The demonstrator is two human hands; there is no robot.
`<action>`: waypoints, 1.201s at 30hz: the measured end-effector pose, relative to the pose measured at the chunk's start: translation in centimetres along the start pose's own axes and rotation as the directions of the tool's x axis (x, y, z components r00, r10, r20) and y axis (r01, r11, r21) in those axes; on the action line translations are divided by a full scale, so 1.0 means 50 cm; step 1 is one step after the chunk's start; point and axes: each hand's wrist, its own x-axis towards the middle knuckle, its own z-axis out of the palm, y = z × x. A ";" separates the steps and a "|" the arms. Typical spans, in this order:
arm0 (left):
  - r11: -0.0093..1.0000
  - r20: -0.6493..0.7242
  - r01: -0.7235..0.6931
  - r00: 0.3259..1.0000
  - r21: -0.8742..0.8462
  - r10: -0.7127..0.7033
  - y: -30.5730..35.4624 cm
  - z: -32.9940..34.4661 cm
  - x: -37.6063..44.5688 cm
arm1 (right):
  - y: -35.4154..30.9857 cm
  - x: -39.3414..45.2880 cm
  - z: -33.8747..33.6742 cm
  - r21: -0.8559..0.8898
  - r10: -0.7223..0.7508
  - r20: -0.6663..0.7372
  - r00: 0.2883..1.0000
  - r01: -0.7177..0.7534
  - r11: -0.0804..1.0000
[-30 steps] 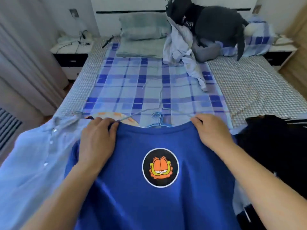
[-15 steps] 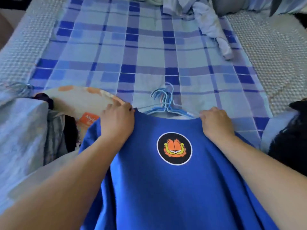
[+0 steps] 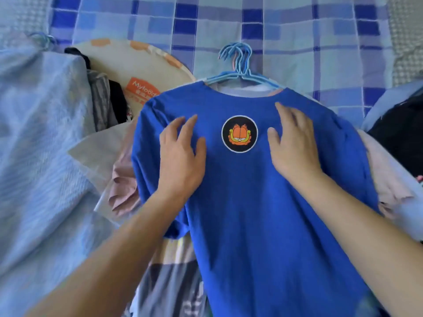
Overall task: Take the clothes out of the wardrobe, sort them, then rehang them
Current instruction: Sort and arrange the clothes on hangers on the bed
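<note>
A bright blue T-shirt (image 3: 263, 213) with a round cartoon-cat patch (image 3: 239, 133) lies face up on top of a stack of clothes on the bed. Several light blue hangers (image 3: 238, 65) stick out above its collar. My left hand (image 3: 180, 154) rests flat on the shirt left of the patch, fingers straight and spread. Right of the patch, my right hand (image 3: 293, 143) lies flat on the fabric too. Pale pink and white garments (image 3: 121, 175) show under the shirt's edges.
A light blue shirt (image 3: 39, 145) is heaped at the left, with dark and striped clothes (image 3: 107, 99) beside it. A cream bag with an orange label (image 3: 142, 72) lies behind. Black clothing (image 3: 402, 136) sits at the right. The blue checked bedspread (image 3: 297, 30) stretches beyond.
Both hands have let go of the shirt's shoulders and slid down onto its chest, now lying flat. The view has tilted down and closer to the stack.
</note>
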 end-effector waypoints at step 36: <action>0.620 0.636 0.738 0.619 -0.268 -0.461 0.039 0.058 -0.603 | 0.281 -0.828 -0.069 0.203 0.760 0.389 0.521 -0.853 0.481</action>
